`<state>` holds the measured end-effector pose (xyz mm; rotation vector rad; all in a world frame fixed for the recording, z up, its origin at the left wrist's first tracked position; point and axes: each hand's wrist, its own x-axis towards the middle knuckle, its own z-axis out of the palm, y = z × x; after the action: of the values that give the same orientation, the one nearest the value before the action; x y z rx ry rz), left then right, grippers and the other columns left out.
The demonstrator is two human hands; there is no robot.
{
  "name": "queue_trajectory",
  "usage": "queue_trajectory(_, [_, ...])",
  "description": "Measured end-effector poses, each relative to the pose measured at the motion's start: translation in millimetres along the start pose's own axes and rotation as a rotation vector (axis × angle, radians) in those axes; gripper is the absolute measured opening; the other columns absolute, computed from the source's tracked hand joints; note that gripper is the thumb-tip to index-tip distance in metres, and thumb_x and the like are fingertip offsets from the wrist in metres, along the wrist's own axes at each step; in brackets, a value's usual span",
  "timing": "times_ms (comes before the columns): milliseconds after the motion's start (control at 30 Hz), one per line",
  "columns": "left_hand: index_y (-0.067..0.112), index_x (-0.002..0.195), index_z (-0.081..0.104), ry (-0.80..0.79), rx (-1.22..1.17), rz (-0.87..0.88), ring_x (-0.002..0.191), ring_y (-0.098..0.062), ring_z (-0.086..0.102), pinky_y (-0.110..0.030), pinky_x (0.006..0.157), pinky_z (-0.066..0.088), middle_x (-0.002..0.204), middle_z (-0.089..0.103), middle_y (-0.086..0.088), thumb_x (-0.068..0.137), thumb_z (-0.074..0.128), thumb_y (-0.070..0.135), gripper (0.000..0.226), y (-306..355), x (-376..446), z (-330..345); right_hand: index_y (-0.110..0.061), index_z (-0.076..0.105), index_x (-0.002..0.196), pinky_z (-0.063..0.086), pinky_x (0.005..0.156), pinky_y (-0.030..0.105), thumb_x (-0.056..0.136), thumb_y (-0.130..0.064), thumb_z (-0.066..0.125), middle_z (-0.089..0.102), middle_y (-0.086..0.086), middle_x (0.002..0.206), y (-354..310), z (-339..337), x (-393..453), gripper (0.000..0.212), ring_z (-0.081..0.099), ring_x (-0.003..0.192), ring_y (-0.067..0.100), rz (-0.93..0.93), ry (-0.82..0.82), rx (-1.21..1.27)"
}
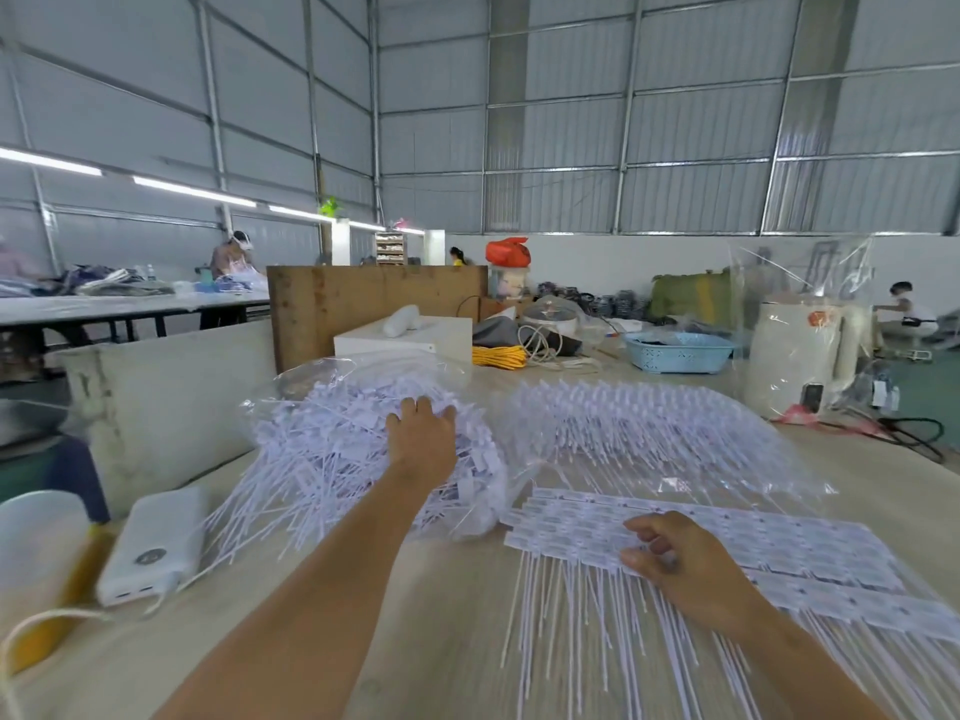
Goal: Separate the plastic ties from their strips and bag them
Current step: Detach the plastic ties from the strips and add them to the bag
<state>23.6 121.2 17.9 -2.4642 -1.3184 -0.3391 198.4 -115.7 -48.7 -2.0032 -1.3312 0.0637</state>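
Under left hand [422, 440], fingers spread: loose ties in clear bag [363, 439], bagging step. Right hand [675, 558] pinches tie strips [727, 543]; next strip to be torn.

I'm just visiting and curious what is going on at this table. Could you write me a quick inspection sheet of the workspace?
Surface: pale worktable, worn, bare in the middle.
Job's things: clear bag heaped with loose white ties; flat strips of joined ties in front; a second clear-wrapped heap behind them.
Clutter: white power bank, blue basket, white box.
Hands: left hand rests on the bagged ties, fingers out of sight over the heap; right hand has fingers curled on the strips.
Cables: white cord near the power bank; yellow coil; black cable.
Surroundings: metal-walled hall, other people at far tables.
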Motion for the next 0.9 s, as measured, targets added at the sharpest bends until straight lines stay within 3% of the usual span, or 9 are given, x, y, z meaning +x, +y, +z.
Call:
queue_trajectory(133, [0.013,0.135,0.041,-0.108,0.053,-0.103,0.131,-0.034,0.028,-0.053,0.104,0.027,0.138,0.036,-0.016,0.093,0.045,0.025,0.044,18.3,-10.9,-27.3,-0.016,0.061,0.117,0.035,0.072,0.003,0.088,-0.025,0.064,0.055,-0.001,0.107,2.6,2.7,3.8,0.031,0.05,0.091,0.005,-0.036,0.001,-0.078])
queue_trajectory(233, [0.007,0.124,0.051,0.161,-0.055,-0.123,0.123,-0.033,0.034,-0.049,0.1,0.031,0.129,0.042,-0.014,0.088,0.051,0.02,0.039,39.2,-26.2,-64.8,-0.018,0.062,0.115,0.038,0.086,0.014,0.089,-0.025,0.062,0.058,0.0,0.112,7.2,0.4,6.2,0.027,0.052,0.102,0.011,-0.02,0.07,-0.139])
queue_trajectory(333, [0.005,0.117,0.061,0.535,-0.465,0.294,0.108,-0.031,0.046,-0.04,0.088,0.038,0.117,0.053,-0.015,0.083,0.052,0.004,0.035,64.5,-43.9,-87.0,-0.022,0.057,0.124,0.037,0.101,0.03,0.091,-0.036,0.055,0.052,-0.004,0.131,20.1,-8.1,5.6,0.035,0.045,0.124,0.016,0.048,0.117,-0.326])
queue_trajectory(367, [0.004,0.114,0.065,0.499,-0.656,0.481,0.102,-0.028,0.051,-0.038,0.085,0.041,0.112,0.057,-0.014,0.084,0.051,0.0,0.033,73.7,-50.7,-90.1,-0.023,0.053,0.129,0.034,0.106,0.032,0.092,-0.042,0.052,0.047,-0.004,0.138,24.1,-10.8,4.8,0.042,0.04,0.129,0.015,0.08,0.099,-0.376])
queue_trajectory(433, [0.007,0.11,0.067,0.174,-0.863,0.713,0.09,-0.021,0.057,-0.033,0.08,0.048,0.102,0.065,-0.012,0.087,0.046,-0.004,0.033,94.0,-64.3,-86.7,-0.024,0.045,0.137,0.028,0.112,0.036,0.093,-0.05,0.046,0.038,-0.004,0.147,29.4,-13.8,3.6,0.051,0.034,0.135,0.014,0.157,0.021,-0.406])
queue_trajectory(533, [0.012,0.12,0.062,-0.266,-0.645,0.714,0.104,-0.023,0.059,-0.031,0.088,0.047,0.112,0.064,-0.011,0.09,0.042,-0.003,0.039,120.1,-67.4,-54.2,-0.025,0.045,0.137,0.024,0.114,0.038,0.091,-0.053,0.047,0.036,-0.003,0.148,33.1,-20.1,1.5,0.054,0.034,0.136,0.015,0.239,-0.089,-0.319])
queue_trajectory(633, [0.014,0.124,0.058,-0.3,-0.446,0.641,0.117,-0.023,0.053,-0.029,0.096,0.043,0.125,0.056,-0.009,0.095,0.047,0.015,0.032,118.3,-63.1,-18.5,-0.023,0.049,0.134,0.027,0.112,0.03,0.089,-0.049,0.054,0.041,-0.002,0.145,37.7,-33.7,1.1,0.052,0.037,0.133,0.014,0.241,-0.173,-0.238])
queue_trajectory(800, [0.016,0.103,0.065,-0.341,-0.553,0.564,0.085,-0.012,0.057,-0.025,0.078,0.045,0.09,0.058,0.004,0.084,0.066,0.044,0.034,95.1,-54.2,-1.6,-0.013,0.056,0.128,0.032,0.106,0.025,0.082,-0.046,0.066,0.054,0.0,0.134,41.9,-51.1,-2.6,0.057,0.046,0.127,0.015,0.252,-0.164,-0.211])
queue_trajectory(900, [0.018,0.097,0.064,-0.408,-0.564,0.517,0.089,-0.015,0.061,-0.03,0.081,0.049,0.094,0.063,0.004,0.075,0.073,0.052,0.042,87.1,-51.4,-2.5,-0.012,0.06,0.123,0.037,0.103,0.025,0.082,-0.044,0.066,0.059,0.001,0.128,39.9,-52.5,-3.9,0.053,0.052,0.121,0.015,0.252,-0.121,-0.247])
